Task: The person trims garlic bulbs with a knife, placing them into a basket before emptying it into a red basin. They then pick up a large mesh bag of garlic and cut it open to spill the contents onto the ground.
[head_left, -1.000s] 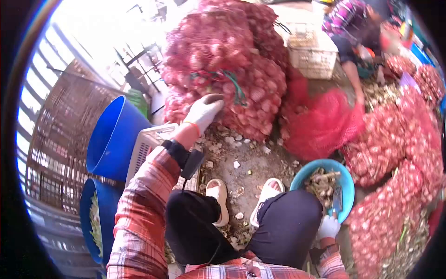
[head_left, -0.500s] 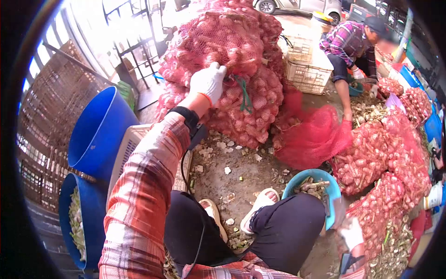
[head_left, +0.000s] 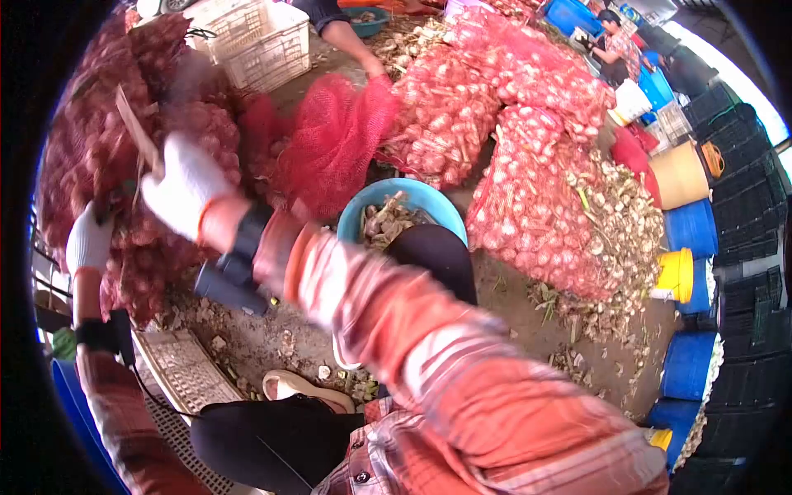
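My left hand (head_left: 89,239), in a white glove, is at the tied part of a large red mesh sack of garlic (head_left: 87,157) at the left; its fingers are partly hidden against the net. My right hand (head_left: 183,183), also gloved and slightly blurred, is closed round a flat blade-like tool (head_left: 136,128) that points up in front of the sack. Below and right of that hand hangs a loose red mesh net (head_left: 334,140). A teal basin (head_left: 450,216) holding garlic pieces stands beside my knee.
Full garlic sacks (head_left: 536,198) lie on the right beside loose garlic (head_left: 623,214). A cream crate (head_left: 268,54) stands at the back. Blue buckets (head_left: 689,363) line the right side. A co-worker's arm (head_left: 351,49) reaches in at the top; another person (head_left: 615,49) sits farther back.
The view has swung right. My right hand has come up from beside the basin to the sack with the tool. My left hand now sits lower at the sack's front.
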Demonstrator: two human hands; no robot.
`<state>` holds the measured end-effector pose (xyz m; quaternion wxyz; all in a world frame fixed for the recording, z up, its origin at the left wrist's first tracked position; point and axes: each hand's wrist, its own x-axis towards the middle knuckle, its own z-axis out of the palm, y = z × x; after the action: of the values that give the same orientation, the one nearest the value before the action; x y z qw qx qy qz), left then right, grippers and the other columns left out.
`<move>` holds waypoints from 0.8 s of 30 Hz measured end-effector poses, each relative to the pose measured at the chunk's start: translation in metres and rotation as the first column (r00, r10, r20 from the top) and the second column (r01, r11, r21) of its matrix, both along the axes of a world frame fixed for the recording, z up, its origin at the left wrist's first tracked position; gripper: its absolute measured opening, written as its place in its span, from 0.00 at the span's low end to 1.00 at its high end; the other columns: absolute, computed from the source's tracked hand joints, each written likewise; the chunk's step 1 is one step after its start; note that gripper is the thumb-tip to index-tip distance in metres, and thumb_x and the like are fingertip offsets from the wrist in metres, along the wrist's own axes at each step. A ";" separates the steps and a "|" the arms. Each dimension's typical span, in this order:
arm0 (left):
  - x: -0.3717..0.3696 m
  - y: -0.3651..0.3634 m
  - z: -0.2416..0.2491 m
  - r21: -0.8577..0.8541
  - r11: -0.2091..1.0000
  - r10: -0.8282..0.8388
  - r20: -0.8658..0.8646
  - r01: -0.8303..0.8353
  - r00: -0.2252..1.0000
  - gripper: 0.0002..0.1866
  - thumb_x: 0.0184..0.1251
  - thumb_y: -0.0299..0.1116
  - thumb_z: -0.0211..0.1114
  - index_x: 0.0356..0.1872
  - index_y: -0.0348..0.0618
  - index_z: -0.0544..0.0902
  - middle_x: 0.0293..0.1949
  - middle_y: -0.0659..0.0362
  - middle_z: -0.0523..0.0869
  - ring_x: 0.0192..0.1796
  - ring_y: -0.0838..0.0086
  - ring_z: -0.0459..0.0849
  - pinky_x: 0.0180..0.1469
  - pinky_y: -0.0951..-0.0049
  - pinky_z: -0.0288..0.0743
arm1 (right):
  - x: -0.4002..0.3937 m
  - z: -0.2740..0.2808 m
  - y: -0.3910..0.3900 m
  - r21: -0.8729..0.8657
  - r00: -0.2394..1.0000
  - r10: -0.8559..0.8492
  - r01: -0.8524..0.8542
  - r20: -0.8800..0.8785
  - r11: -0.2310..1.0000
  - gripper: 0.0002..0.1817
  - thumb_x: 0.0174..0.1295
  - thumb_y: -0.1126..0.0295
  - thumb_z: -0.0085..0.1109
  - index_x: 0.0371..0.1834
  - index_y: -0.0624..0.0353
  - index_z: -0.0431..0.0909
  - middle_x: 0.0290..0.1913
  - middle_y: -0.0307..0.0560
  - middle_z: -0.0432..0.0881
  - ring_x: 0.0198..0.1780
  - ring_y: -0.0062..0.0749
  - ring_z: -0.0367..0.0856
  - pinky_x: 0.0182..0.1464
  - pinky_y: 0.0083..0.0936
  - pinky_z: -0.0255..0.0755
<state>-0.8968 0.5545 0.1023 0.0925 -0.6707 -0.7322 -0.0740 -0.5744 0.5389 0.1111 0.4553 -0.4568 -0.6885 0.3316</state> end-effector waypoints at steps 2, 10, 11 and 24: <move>-0.004 -0.009 -0.001 0.019 1.000 -0.012 0.038 0.011 0.999 0.18 0.68 0.40 0.65 0.56 0.47 0.81 0.46 0.40 0.86 0.50 0.42 0.83 0.48 0.49 0.77 | -0.035 -0.063 -0.021 -0.058 0.994 0.012 -0.018 -0.111 0.998 0.19 0.62 0.61 0.61 0.45 0.65 0.70 0.33 0.67 0.83 0.38 0.67 0.83 0.41 0.54 0.77; 0.041 -0.046 0.031 0.173 0.931 -0.357 0.256 0.321 0.898 0.16 0.68 0.41 0.64 0.52 0.46 0.85 0.41 0.46 0.89 0.42 0.53 0.88 0.45 0.59 0.81 | -0.038 -0.085 -0.049 -0.078 0.998 0.062 -0.060 0.024 0.995 0.22 0.68 0.50 0.61 0.37 0.62 0.72 0.28 0.65 0.79 0.31 0.65 0.80 0.31 0.52 0.72; 0.036 -0.048 0.031 0.100 0.977 -0.212 0.379 0.188 0.901 0.16 0.66 0.42 0.66 0.49 0.46 0.85 0.40 0.47 0.89 0.42 0.52 0.88 0.46 0.59 0.81 | -0.045 -0.087 -0.045 -0.078 0.994 0.098 -0.102 -0.054 0.992 0.24 0.69 0.49 0.61 0.38 0.63 0.73 0.29 0.65 0.80 0.32 0.65 0.80 0.32 0.51 0.72; 0.030 -0.043 0.036 0.096 0.965 -0.262 0.375 0.244 0.889 0.13 0.64 0.38 0.65 0.43 0.40 0.82 0.36 0.47 0.87 0.40 0.55 0.87 0.45 0.60 0.79 | -0.099 -0.113 -0.025 -0.018 0.988 0.152 -0.153 -0.014 0.988 0.19 0.70 0.58 0.61 0.46 0.66 0.71 0.33 0.66 0.81 0.38 0.65 0.81 0.38 0.45 0.74</move>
<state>-0.8664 0.5119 0.1383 -0.0479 -0.7305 -0.6404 -0.2323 -0.6738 0.5141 -0.0019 0.4286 -0.4051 -0.7153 0.3750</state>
